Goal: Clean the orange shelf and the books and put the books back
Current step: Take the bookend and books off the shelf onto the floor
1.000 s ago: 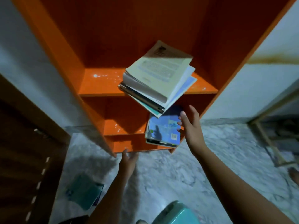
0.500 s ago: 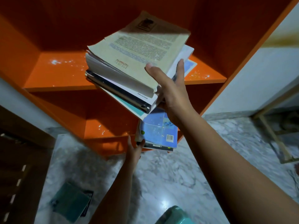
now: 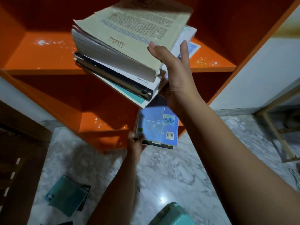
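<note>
Clamping the tilted upper stack of books point(image 3: 126, 51), thumb on the top cover, the person's right grip point(image 3: 175, 73) held it over the front edge of the orange shelf point(image 3: 40, 59)'s upper board. The left grip point(image 3: 137, 143) pinched the near corner of the blue-covered lower stack point(image 3: 158, 127), down at the lower board.

A white-and-grey marbled floor point(image 3: 170, 172) spread beneath the left hand point(image 3: 137, 143). A small bright glare point(image 3: 162, 199) of reflected light lay on it, below and to the right of that hand. Far to its left stood dark brown wooden furniture point(image 3: 16, 159), with a pale grey wall point(image 3: 14, 93) above. To the right of the right hand point(image 3: 177, 73) rose a white wall point(image 3: 259, 75), marked by a brownish stain point(image 3: 290, 30) near its top. Lower down, a light wooden frame point(image 3: 275, 137) stood on the floor.
</note>
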Motion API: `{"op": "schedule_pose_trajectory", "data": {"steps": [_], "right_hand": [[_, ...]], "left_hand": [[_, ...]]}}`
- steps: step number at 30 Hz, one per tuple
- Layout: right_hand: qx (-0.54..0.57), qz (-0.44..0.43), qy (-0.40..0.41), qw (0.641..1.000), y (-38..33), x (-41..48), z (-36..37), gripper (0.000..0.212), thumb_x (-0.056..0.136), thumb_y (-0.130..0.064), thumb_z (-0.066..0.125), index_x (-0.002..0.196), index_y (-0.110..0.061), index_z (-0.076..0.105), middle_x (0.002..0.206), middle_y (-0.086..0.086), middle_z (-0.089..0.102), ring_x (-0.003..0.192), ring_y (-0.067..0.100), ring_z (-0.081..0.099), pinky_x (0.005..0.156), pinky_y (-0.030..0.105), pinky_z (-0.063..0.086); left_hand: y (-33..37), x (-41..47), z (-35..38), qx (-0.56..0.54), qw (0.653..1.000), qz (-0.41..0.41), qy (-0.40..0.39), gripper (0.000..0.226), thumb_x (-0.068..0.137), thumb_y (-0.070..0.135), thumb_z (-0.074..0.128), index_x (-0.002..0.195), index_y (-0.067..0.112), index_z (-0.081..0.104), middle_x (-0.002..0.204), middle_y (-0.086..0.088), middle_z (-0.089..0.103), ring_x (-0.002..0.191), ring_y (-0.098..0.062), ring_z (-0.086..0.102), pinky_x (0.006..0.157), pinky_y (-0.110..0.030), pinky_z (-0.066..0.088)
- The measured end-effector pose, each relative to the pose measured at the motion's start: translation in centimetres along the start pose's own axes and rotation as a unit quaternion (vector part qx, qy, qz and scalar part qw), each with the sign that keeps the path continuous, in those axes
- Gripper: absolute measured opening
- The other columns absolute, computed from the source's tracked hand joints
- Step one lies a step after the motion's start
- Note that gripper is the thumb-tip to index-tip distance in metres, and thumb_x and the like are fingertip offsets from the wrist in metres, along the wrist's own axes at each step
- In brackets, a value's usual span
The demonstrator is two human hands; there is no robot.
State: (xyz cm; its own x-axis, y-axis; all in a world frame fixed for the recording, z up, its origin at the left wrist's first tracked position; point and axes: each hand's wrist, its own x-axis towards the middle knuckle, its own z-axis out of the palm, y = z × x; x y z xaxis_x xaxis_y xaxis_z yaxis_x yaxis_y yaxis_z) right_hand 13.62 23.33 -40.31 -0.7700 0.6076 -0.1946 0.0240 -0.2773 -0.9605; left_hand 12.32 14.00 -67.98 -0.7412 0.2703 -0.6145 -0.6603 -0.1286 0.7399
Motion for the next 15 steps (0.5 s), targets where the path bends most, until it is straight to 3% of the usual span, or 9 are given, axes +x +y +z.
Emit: {"op": "schedule_pose_trajectory", "data": {"steps": [3,4,8,11,13,15], "right_hand": [[0.023,-0.014,0.004,1.0,-0.3,-0.9,0.1,0.103,0.068,-0.031,0.078,0.147,-0.042,0.013,0.136,-0.016,0.04,0.091,0.001,0.058,0.098,0.044,0.048],[0.028,-0.015,0.009,0.999,-0.4,-1.4,0.0,0.102,0.068,-0.031,0.077,0.147,-0.041,0.013,0.135,-0.017,0.041,0.095,0.008,0.062,0.101,0.048,0.045],[0.054,-0.02,0.01,0.998,0.0,-3.6,-0.5,0.099,0.07,-0.027,0.075,0.147,-0.039,0.015,0.136,-0.02,0.041,0.123,0.024,0.051,0.103,0.055,0.04],[0.087,-0.028,0.011,0.996,0.7,-5.2,-0.3,0.105,0.061,-0.026,0.076,0.146,-0.04,0.017,0.15,-0.017,0.026,0.123,0.01,0.047,0.108,0.051,0.035],[0.105,-0.036,0.016,0.994,1.2,-6.3,0.1,0.105,0.059,-0.025,0.077,0.145,-0.042,0.019,0.148,-0.019,0.026,0.123,0.006,0.045,0.11,0.05,0.032],[0.119,-0.049,0.02,0.991,1.8,-7.4,0.4,0.106,0.055,-0.027,0.078,0.144,-0.042,0.022,0.144,-0.022,0.035,0.127,0.011,0.046,0.11,0.05,0.033]], "left_hand": [[0.9,-1.1,-1.7,0.029,0.999,0.016,0.021,0.053,0.09,-0.006,0.055,0.135,0.018,0.042,0.094,-0.007,0.063,0.064,-0.013,0.065,0.06,-0.033,0.053],[1.2,-1.6,-2.4,0.042,0.999,0.024,0.026,0.05,0.09,-0.005,0.055,0.133,0.016,0.043,0.09,-0.003,0.06,0.068,-0.015,0.063,0.065,-0.035,0.051],[2.7,-4.2,-4.9,0.054,0.998,0.037,0.022,0.046,0.092,0.001,0.054,0.132,0.018,0.039,0.106,-0.004,0.055,0.088,-0.016,0.058,0.062,-0.031,0.052],[4.0,-5.6,-6.4,0.065,0.997,0.045,0.016,0.051,0.092,0.001,0.053,0.138,0.016,0.036,0.119,-0.009,0.053,0.091,-0.017,0.06,0.061,-0.029,0.054],[4.8,-6.7,-7.4,0.061,0.997,0.048,0.021,0.053,0.092,-0.001,0.053,0.14,0.015,0.038,0.128,-0.011,0.049,0.103,-0.025,0.056,0.072,-0.038,0.052],[5.5,-7.9,-8.4,0.054,0.996,0.059,0.031,0.052,0.091,-0.004,0.052,0.138,0.015,0.042,0.129,-0.012,0.049,0.108,-0.029,0.055,0.074,-0.039,0.052]]}}
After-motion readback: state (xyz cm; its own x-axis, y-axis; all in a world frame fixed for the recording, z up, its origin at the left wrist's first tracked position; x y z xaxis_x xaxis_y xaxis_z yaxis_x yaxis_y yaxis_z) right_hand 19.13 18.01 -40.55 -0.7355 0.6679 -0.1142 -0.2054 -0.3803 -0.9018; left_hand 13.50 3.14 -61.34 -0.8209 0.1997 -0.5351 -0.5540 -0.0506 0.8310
